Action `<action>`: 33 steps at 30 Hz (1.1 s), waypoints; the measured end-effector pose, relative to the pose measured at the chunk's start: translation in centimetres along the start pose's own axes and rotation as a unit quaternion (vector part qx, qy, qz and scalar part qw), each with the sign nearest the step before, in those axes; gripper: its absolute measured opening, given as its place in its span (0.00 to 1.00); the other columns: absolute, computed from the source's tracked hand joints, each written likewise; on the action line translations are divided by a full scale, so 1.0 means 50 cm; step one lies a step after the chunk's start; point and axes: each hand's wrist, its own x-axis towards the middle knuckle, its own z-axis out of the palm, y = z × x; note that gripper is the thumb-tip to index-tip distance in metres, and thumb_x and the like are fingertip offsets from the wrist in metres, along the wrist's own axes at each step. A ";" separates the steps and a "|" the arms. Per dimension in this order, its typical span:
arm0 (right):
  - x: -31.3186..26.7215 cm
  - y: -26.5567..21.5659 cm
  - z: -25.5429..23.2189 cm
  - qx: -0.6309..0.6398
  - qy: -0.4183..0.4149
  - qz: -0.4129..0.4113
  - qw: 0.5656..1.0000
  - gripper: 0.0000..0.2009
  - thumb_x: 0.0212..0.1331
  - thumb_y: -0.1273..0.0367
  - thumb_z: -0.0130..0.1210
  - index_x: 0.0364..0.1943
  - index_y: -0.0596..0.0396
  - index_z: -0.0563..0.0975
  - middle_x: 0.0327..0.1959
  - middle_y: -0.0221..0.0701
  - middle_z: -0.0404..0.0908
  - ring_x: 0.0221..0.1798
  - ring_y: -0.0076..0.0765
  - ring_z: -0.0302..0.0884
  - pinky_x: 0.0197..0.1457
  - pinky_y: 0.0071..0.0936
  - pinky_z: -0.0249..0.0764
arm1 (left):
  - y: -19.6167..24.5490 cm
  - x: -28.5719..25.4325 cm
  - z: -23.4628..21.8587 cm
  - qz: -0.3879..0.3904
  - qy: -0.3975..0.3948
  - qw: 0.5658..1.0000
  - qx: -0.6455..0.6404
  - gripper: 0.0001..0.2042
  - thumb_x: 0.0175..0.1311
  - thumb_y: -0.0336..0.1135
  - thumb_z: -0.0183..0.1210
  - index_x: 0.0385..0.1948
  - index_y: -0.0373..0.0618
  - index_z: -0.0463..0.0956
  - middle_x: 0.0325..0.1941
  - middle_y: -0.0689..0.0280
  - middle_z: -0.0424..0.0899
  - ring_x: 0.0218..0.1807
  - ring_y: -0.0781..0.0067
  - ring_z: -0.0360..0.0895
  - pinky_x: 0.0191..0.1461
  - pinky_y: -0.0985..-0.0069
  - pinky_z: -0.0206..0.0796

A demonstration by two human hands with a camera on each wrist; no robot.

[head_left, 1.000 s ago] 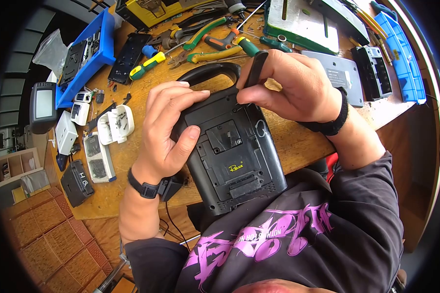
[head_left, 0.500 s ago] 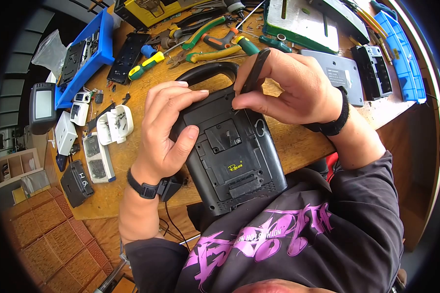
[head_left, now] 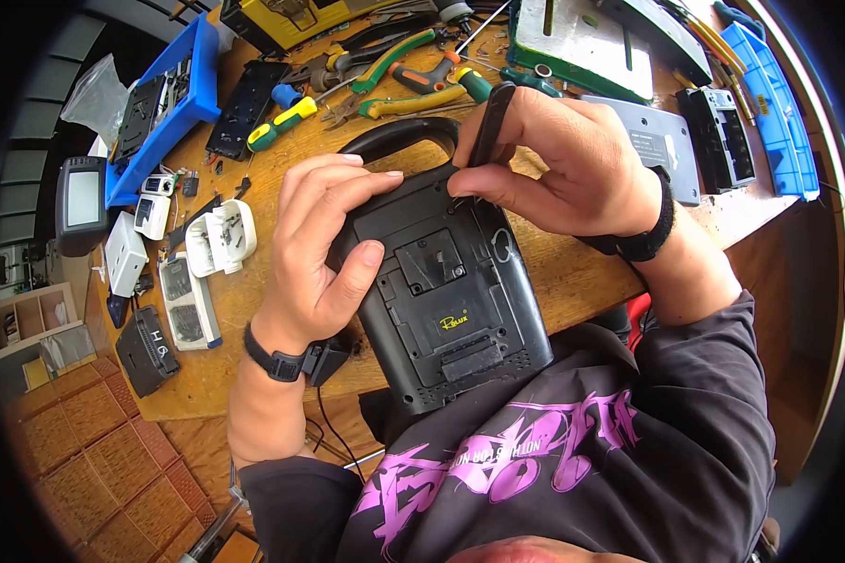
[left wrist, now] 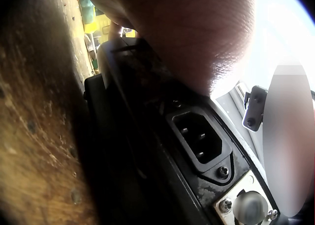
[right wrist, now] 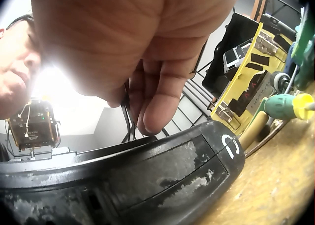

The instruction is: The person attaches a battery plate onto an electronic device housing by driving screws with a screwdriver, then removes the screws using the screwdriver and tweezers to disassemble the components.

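A black battery charger point(head_left: 404, 328) marked "Rolux" lies face up at the table's front edge, its handle point(head_left: 385, 141) pointing away from the person. My left hand point(head_left: 314, 235) rests on its left side, fingers and thumb spread over the face. At the upper right corner, my right hand point(head_left: 568, 164) pinches black tweezers point(head_left: 491, 127) between thumb and fingers. Their tips are hidden behind the thumb, close over a corner screw hole. In the left wrist view, a power socket point(left wrist: 202, 141) shows on the charger's side. The right wrist view shows its scuffed black side wall point(right wrist: 162, 176).
Beyond the handle lie pliers point(head_left: 408, 105), a yellow-green screwdriver point(head_left: 282, 127) and other tools. Leftward are a blue bin point(head_left: 207, 80), a white tray of screws point(head_left: 239, 249) and small plastic casings. A grey panel point(head_left: 643, 141) and a black housing point(head_left: 714, 141) lie on the right.
My right hand with the tweezers shifted slightly left, then back right, the tweezers tilting and then standing steeper. The left hand stays on the charger.
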 end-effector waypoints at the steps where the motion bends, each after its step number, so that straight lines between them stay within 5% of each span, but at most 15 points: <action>1: 0.000 -0.002 -0.003 -0.009 -0.006 -0.001 1.000 0.15 0.65 0.66 0.75 0.38 0.53 0.75 0.27 0.33 0.83 0.28 0.41 0.84 0.29 0.34 0.76 | 0.000 0.000 0.000 0.000 0.001 1.000 -0.001 0.25 0.70 0.50 0.61 0.56 0.36 0.86 0.54 0.51 0.85 0.65 0.44 0.76 0.72 0.53 0.66; 33: -0.002 0.011 -0.007 0.001 0.000 -0.036 0.999 0.15 0.62 0.68 0.78 0.35 0.54 0.77 0.24 0.28 0.86 0.27 0.33 0.89 0.29 0.27 0.83 | 0.000 -0.003 -0.002 -0.027 -0.024 0.999 0.018 0.31 0.76 0.57 0.52 0.59 0.34 0.84 0.59 0.48 0.84 0.68 0.46 0.75 0.76 0.53 0.63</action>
